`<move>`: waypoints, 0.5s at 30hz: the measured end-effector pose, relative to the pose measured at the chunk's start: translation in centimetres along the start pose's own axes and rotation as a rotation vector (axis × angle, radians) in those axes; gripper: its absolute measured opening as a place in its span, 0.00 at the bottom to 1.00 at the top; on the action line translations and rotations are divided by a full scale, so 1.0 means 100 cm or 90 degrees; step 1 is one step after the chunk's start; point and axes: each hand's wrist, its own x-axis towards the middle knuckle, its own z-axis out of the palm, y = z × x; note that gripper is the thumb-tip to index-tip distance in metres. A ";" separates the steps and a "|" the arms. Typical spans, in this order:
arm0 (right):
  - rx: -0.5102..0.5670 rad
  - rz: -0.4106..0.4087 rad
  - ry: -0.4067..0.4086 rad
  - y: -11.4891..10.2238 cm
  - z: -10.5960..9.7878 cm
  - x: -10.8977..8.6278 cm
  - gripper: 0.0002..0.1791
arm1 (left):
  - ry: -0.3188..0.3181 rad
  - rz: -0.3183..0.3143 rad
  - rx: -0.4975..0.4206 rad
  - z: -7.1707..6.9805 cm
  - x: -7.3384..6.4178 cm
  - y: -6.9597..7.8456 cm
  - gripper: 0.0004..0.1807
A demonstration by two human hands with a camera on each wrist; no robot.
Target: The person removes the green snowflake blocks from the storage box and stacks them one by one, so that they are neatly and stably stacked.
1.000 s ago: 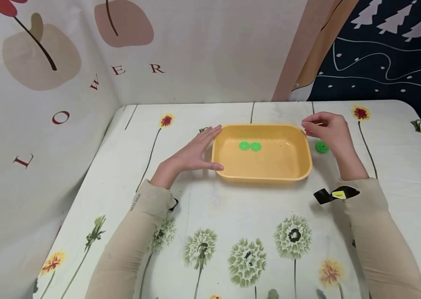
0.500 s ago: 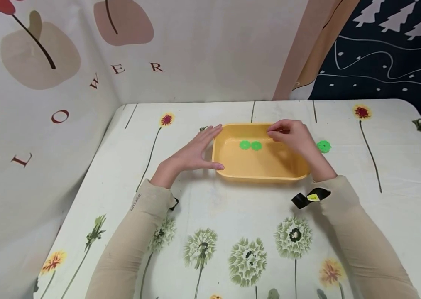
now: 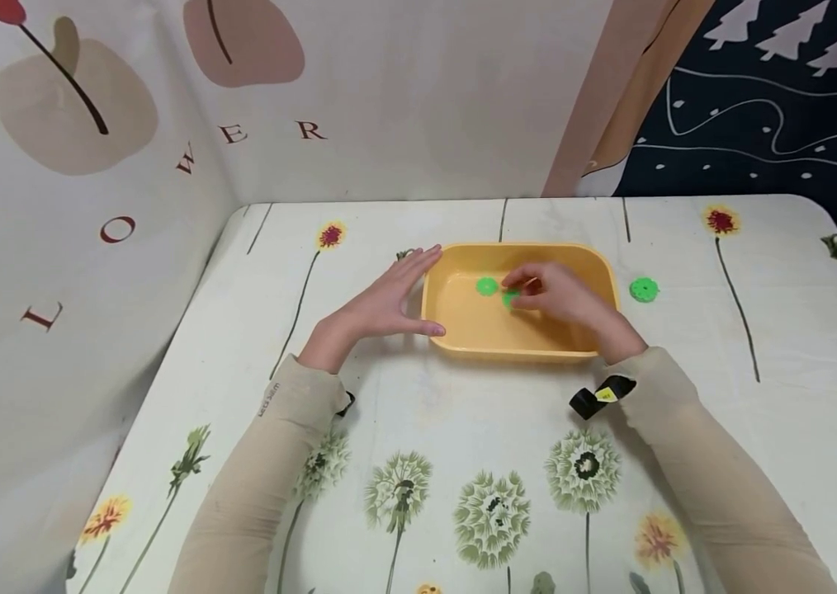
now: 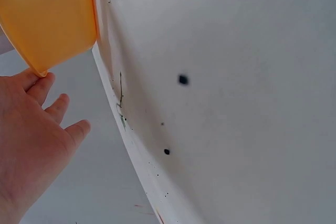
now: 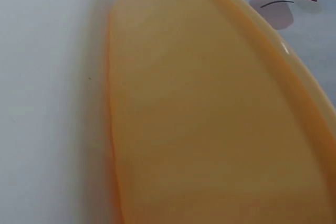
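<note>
A yellow rectangular tray (image 3: 463, 340) stands on the table toward the back. My left hand (image 3: 381, 305) spans its left end, thumb at the front corner and straight fingers along the back corner. In the left wrist view, fingertips (image 4: 44, 85) touch the rim. Inside the tray, my right hand (image 3: 560, 295) has its thumb and curled fingers round a green disc (image 3: 509, 298), which they partly cover. Another green disc (image 3: 487, 286) lies flat just left of it. In the right wrist view the tray's outer wall (image 5: 210, 103) fills the frame, and the hand is hidden.
A third green disc (image 3: 644, 289), with small holes and a scalloped edge, lies on the table right of the tray. The table wears a flower-printed cloth (image 3: 493, 445). Printed fabric walls (image 3: 418, 99) rise behind and at the left.
My right hand has come left from beside the tray, over its rim and down to the right-hand disc inside. The left hand stays at the tray's left end.
</note>
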 end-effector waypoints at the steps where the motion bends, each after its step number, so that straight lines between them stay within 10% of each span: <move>1: -0.008 -0.006 -0.001 0.001 0.001 0.000 0.17 | 0.000 0.000 -0.001 0.000 0.000 0.000 0.65; 15: -0.114 0.045 0.000 0.000 0.002 0.001 0.10 | -0.005 -0.006 -0.003 -0.001 0.000 0.002 0.65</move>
